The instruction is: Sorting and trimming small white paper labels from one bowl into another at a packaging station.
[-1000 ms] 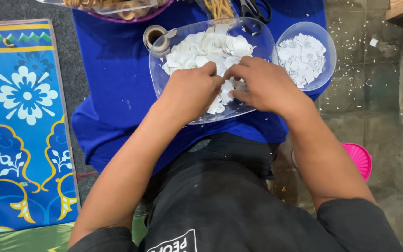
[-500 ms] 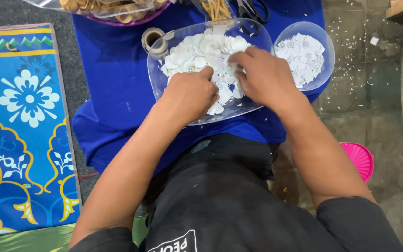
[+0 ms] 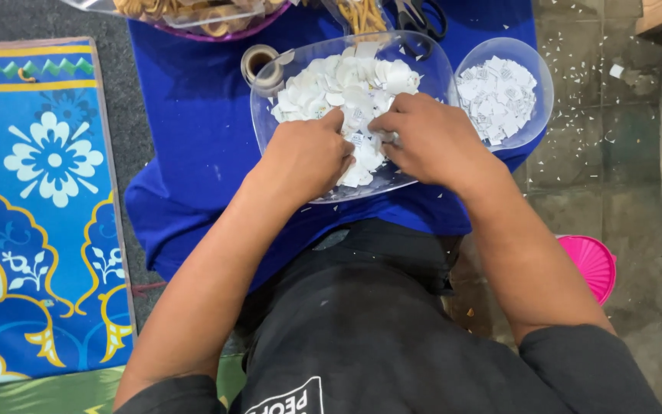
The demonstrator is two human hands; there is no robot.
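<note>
The oval tray (image 3: 430,69) is clear, glossy plastic holding matt white paper scraps (image 3: 346,84). The blue cloth (image 3: 193,153) looks soft and matt. The floor (image 3: 622,169) is rough stone.

Crowded ahead, open to the left

Bare blue cloth (image 3: 185,153) lies left of the tray (image 3: 432,77); tape roll (image 3: 258,61), bowl (image 3: 539,84) and scissors (image 3: 423,15) hem its other sides.
</note>
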